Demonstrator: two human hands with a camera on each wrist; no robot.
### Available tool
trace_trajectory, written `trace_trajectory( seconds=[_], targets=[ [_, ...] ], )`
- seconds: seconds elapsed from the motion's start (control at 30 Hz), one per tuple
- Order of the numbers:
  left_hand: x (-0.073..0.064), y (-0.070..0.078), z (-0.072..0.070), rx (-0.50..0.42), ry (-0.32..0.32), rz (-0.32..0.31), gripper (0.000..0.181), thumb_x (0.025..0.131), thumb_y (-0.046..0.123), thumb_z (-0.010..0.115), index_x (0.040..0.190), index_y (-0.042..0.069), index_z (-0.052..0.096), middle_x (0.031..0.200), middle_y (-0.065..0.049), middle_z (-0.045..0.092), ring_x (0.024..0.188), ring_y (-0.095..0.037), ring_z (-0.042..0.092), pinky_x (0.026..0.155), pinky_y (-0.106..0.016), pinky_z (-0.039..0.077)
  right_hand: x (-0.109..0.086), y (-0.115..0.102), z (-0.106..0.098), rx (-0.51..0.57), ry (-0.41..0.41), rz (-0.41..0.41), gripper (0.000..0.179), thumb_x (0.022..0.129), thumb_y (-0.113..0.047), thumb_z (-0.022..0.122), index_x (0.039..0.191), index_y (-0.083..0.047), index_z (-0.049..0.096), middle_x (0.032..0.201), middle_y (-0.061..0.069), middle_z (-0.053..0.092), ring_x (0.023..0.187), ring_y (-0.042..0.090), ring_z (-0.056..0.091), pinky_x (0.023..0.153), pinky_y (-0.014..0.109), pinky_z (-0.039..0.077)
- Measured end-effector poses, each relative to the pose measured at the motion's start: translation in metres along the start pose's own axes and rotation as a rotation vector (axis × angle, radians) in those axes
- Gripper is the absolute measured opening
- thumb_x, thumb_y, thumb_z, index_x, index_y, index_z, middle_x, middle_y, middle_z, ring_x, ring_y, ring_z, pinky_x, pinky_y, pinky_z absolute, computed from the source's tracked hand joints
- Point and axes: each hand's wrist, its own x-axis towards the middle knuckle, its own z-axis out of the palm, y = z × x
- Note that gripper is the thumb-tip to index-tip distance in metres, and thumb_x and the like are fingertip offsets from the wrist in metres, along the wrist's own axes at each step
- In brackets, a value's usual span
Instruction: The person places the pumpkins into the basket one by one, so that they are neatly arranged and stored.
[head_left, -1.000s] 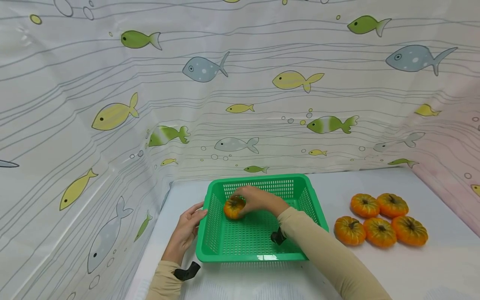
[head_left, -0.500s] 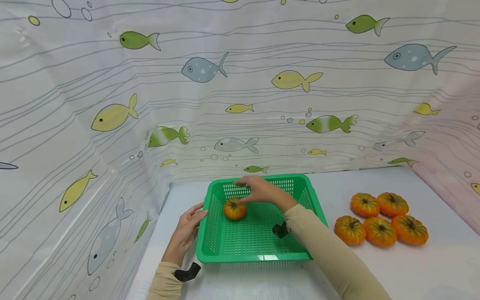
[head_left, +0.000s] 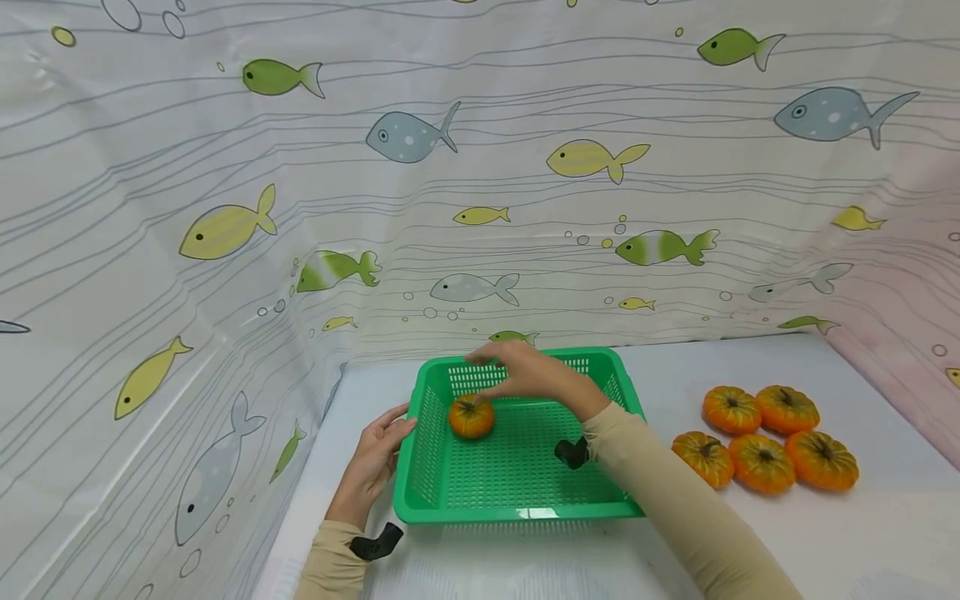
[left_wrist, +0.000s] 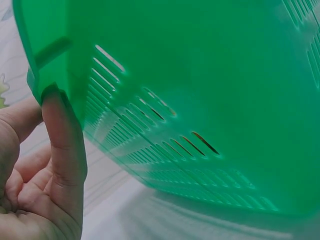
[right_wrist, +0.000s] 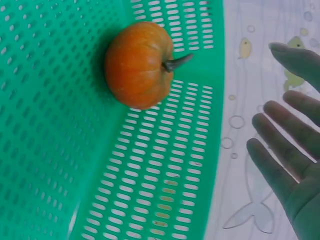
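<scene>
In the head view, we see a green plastic basket (head_left: 510, 471) on the table (head_left: 577, 554), holding one small orange pumpkin (head_left: 472, 419) near its left wall, stem up. Our left hand (head_left: 373, 457) grips the basket's left rim, while our right hand (head_left: 534, 372) hovers above the far part of the basket with thumb and fingers apart, holding nothing. To the right of the basket, five more pumpkins (head_left: 763, 464) sit close together on the table, two behind and three in front. We judge each pumpkin to be light and firm, possibly artificial, with a ribbed skin that should not be slippery; the rounded sides look the best place to take hold, sparing the thin stem. In the left wrist view, our left fingers pinch the rim at a corner of the slotted wall, which looks thin and slightly flexible, so a firm hold on the rim should suit it. In the right wrist view, the pumpkin rests in the basket against the perforated wall, its dark stem plain to see, and our right fingers are spread well apart from it.
</scene>
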Motion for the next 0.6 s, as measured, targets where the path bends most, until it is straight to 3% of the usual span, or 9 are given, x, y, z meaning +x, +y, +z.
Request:
trace_trajectory(
  seconds=[0.6],
  targets=[
    [0.0,-0.002,-0.003,-0.004,-0.001,0.003,0.056,0.102,0.017,0.066,0.152,0.005,0.045,0.095,0.008,0.074,0.08,-0.005,0.074,0.072,-0.023,0.065,-0.035,-0.009,-0.045,-0.082,-0.049,0.047,0.062,0.09,-0.031,0.082,0.145,-0.011,0.06,0.138,0.007,0.068,0.128,0.031,0.064,0.109,0.047,0.056]
  ],
)
